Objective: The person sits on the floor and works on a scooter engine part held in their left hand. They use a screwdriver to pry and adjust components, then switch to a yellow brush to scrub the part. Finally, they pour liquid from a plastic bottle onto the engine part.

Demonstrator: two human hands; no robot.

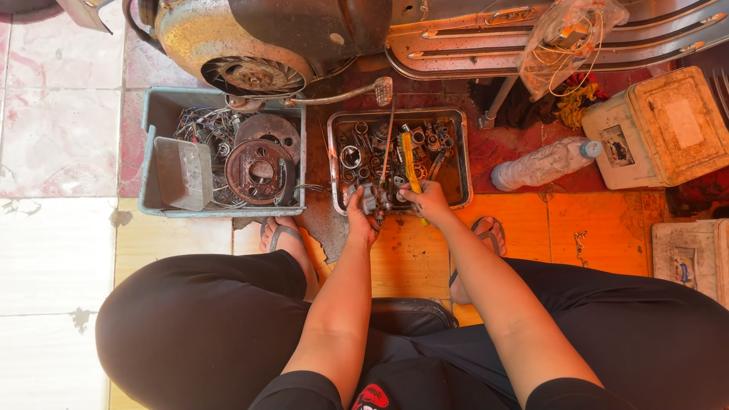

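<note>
The person sits low on a stool, knees spread, so both arms reach straight ahead to a metal tray point(459, 163) on the floor at twelve o'clock. The left hand point(363, 215) has its grip closed around a small greasy metal engine part point(373, 203), holding it just over the tray's near edge, probably so that drips and loose bits fall back in. The right hand point(427, 199) has its grip closed on a yellow-handled tool point(409, 158), whose handle slants up over the tray while the working end, hidden by the fingers, seems to meet the part. The tray is packed with small oily pieces, kept together within easy reach.

At ten o'clock a grey plastic bin point(161, 114) holds brake-like round plates point(260, 168), wires and a small metal box, likely the larger stripped pieces. Beyond both stands a scooter point(304, 38) with its fan wheel exposed. At two o'clock lies a plastic bottle point(543, 162), beside a worn whitish case point(661, 125).
</note>
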